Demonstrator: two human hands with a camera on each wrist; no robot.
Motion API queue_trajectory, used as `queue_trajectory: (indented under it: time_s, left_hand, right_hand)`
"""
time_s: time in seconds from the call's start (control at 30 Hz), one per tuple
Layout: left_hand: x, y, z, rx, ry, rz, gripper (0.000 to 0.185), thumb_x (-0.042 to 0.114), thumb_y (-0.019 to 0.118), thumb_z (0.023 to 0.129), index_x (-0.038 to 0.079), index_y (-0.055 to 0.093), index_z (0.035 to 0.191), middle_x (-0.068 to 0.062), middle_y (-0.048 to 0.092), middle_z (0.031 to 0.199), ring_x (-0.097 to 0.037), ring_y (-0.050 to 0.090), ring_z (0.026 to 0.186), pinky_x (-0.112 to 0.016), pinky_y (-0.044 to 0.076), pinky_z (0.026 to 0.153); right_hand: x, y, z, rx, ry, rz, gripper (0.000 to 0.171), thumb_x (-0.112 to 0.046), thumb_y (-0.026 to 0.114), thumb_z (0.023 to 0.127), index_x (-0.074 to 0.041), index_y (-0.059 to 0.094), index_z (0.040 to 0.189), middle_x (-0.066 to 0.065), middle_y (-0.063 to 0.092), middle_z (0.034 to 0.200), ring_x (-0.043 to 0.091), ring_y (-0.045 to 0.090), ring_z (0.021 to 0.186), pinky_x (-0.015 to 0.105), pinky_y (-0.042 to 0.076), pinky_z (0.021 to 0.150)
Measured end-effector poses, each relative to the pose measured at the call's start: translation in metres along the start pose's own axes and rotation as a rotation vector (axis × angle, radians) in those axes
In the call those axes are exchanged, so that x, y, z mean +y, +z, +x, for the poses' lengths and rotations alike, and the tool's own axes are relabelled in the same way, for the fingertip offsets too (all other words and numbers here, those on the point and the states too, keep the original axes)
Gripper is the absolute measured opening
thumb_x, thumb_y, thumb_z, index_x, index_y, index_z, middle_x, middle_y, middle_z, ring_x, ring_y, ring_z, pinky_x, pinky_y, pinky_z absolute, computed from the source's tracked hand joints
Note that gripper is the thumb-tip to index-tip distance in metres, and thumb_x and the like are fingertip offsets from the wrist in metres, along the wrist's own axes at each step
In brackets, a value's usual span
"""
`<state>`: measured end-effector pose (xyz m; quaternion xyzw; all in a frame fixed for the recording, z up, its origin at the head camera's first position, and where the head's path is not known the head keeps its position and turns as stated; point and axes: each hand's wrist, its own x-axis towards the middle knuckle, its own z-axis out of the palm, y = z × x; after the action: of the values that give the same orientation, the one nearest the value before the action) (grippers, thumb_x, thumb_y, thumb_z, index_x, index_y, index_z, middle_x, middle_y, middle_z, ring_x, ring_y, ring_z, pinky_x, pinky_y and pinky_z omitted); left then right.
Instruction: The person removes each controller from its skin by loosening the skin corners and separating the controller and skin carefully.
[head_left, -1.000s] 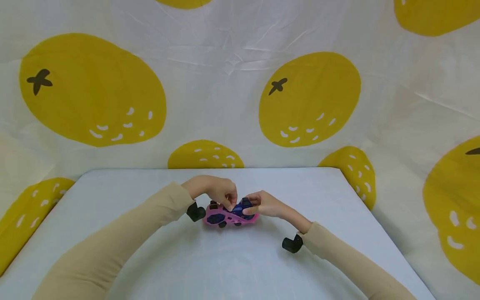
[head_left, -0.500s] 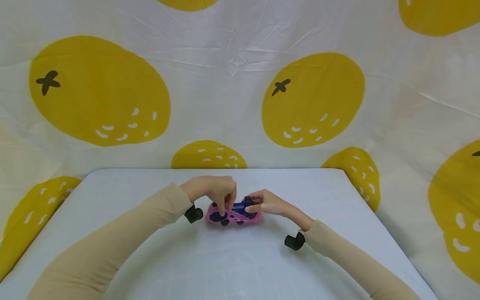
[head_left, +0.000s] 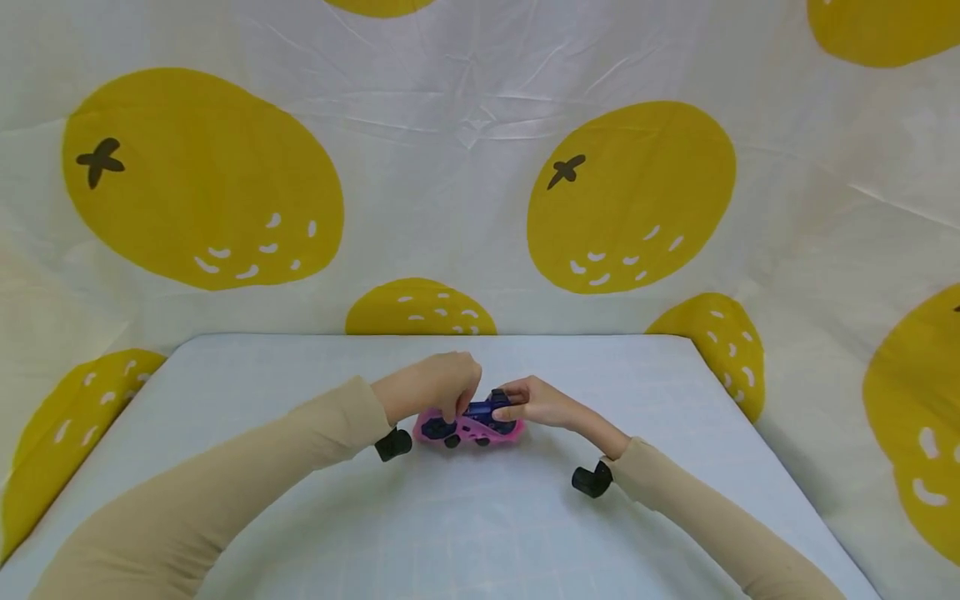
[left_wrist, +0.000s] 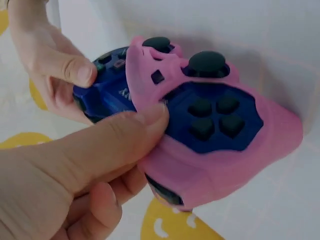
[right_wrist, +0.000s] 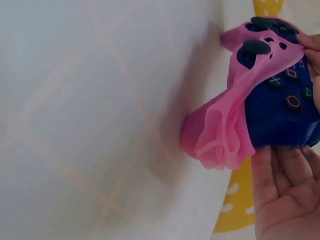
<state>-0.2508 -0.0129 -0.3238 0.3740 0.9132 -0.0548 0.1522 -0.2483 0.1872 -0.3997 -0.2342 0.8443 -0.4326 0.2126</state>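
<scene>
While our left hand point(head_left: 431, 390) now pinches pink sleeve point(left_wrist: 210, 165) at controller's middle, up from lower edge half second ago, skin sits partly peeled off blue controller point(left_wrist: 107, 92). Right hand point(head_left: 534, 404) grips bare blue end. Controller held low over pale bench point(head_left: 480, 533), centre. Lemon-print cloth point(head_left: 225, 192) hangs behind.

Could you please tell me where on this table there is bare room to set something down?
The table shows bare surface at its far left corner, at the far right beside the yellow-print cloth, and in front between the two sleeves. It is crowded only at the middle, where the left hand and right hand hold the controller.
</scene>
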Motion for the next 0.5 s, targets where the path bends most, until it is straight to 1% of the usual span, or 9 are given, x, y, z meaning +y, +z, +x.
queue_trajectory:
  time_s: [0.07, 0.13, 0.33, 0.4, 0.5]
  left_hand:
    - [0.001, 0.001, -0.002, 0.021, 0.02, 0.021, 0.018, 0.011, 0.085, 0.071, 0.017, 0.07, 0.065, 0.006, 0.063, 0.068, -0.008, 0.056, 0.069, -0.026, 0.056, 0.076]
    - [0.001, 0.003, -0.004, 0.051, 0.036, 0.021, 0.017, 0.01, 0.084, 0.072, 0.016, 0.07, 0.066, 0.006, 0.062, 0.069, -0.008, 0.055, 0.068, -0.026, 0.056, 0.075]
    - [-0.002, 0.007, -0.01, 0.162, 0.029, -0.082, 0.014, 0.006, 0.084, 0.071, 0.012, 0.072, 0.069, 0.003, 0.065, 0.069, -0.009, 0.055, 0.066, -0.025, 0.054, 0.069]
    - [-0.001, 0.008, -0.011, 0.179, 0.03, -0.076, 0.014, 0.006, 0.083, 0.072, 0.011, 0.071, 0.068, 0.002, 0.064, 0.068, -0.009, 0.055, 0.065, -0.025, 0.055, 0.068]
    - [0.001, 0.009, -0.011, 0.158, 0.035, -0.028, 0.017, 0.006, 0.081, 0.075, 0.012, 0.068, 0.066, 0.003, 0.063, 0.066, -0.009, 0.053, 0.064, -0.025, 0.055, 0.068]
  right_hand:
    - [0.0, -0.001, 0.0, -0.001, -0.006, 0.007, 0.04, -0.022, 0.065, 0.091, 0.003, 0.061, 0.122, 0.012, 0.071, 0.103, 0.008, 0.065, 0.087, 0.025, 0.051, 0.082]
    - [0.001, -0.001, 0.0, -0.003, -0.01, 0.012, 0.04, -0.021, 0.065, 0.09, 0.003, 0.061, 0.121, 0.013, 0.072, 0.103, 0.008, 0.065, 0.086, 0.025, 0.052, 0.081]
    - [0.001, 0.0, 0.0, 0.004, 0.002, 0.019, 0.04, -0.021, 0.065, 0.09, 0.003, 0.06, 0.122, 0.013, 0.072, 0.102, 0.007, 0.064, 0.084, 0.023, 0.051, 0.078]
    - [0.001, 0.001, 0.0, 0.006, 0.001, 0.028, 0.04, -0.021, 0.065, 0.091, 0.004, 0.06, 0.122, 0.013, 0.072, 0.103, 0.008, 0.064, 0.084, 0.023, 0.051, 0.078]
    - [0.001, 0.002, 0.0, 0.005, -0.006, 0.031, 0.039, -0.02, 0.066, 0.09, 0.004, 0.06, 0.122, 0.013, 0.072, 0.102, 0.008, 0.064, 0.084, 0.022, 0.051, 0.078]
